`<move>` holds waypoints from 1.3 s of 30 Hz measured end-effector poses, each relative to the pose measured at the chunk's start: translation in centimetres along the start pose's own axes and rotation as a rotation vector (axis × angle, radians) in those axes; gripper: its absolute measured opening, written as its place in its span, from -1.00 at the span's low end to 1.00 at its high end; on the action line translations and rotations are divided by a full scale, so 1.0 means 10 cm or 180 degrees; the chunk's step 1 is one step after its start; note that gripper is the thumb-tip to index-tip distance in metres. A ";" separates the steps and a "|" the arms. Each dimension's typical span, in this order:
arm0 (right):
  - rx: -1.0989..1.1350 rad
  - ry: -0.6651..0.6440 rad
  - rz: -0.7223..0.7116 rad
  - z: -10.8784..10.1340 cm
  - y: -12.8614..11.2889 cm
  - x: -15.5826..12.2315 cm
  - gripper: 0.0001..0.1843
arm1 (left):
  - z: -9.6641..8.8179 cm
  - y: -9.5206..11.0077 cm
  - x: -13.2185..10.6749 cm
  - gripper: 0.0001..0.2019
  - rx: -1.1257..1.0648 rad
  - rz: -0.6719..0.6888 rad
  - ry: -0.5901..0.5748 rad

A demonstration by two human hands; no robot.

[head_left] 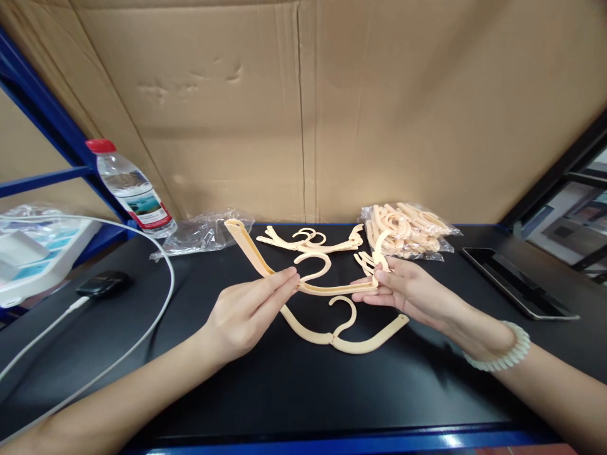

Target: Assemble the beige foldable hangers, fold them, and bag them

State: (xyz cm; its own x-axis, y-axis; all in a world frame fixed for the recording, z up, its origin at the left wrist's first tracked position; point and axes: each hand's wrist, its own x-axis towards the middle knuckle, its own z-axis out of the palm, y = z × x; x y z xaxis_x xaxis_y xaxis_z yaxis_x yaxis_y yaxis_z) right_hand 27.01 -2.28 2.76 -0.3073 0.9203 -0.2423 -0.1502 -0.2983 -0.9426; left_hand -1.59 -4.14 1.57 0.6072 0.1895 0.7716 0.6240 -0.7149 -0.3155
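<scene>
nearest, a peach plastic hanger (332,340) lies flat on the black table (284,392). just above it the left hand (246,313) pinches the held hanger (332,289) at its bend, and the right hand (408,292) nips the other tip between thumb and fingers. it looks light, stiff and smooth, perhaps slippery. the thin arms might snap, so grip near the hook. beyond lie loose hanger pieces (310,241), a clear bag of hooks (410,229) and a water bottle (135,193).
</scene>
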 end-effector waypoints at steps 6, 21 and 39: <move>0.0088 0.0025 -0.0298 0.01 0.04 0.00 -0.76 | 0.00 0.00 0.00 -0.68 -0.0014 0.0002 0.0034; -0.0101 0.0193 -0.0573 0.04 0.10 0.01 -0.63 | -0.01 0.02 0.06 -0.72 -0.0097 -0.0295 -0.0088; 0.0180 0.0283 -0.0756 0.05 0.11 -0.01 -0.66 | 0.08 -0.01 0.11 -0.92 -0.0207 -0.0529 0.0107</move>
State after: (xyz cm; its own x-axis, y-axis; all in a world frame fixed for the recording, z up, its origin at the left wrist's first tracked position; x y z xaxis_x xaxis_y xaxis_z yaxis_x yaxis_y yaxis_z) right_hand 26.44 -2.78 1.88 -0.1738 0.9841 -0.0371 -0.2613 -0.0824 -0.9618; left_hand -0.59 -3.30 2.01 0.4808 0.2870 0.8285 0.6806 -0.7179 -0.1463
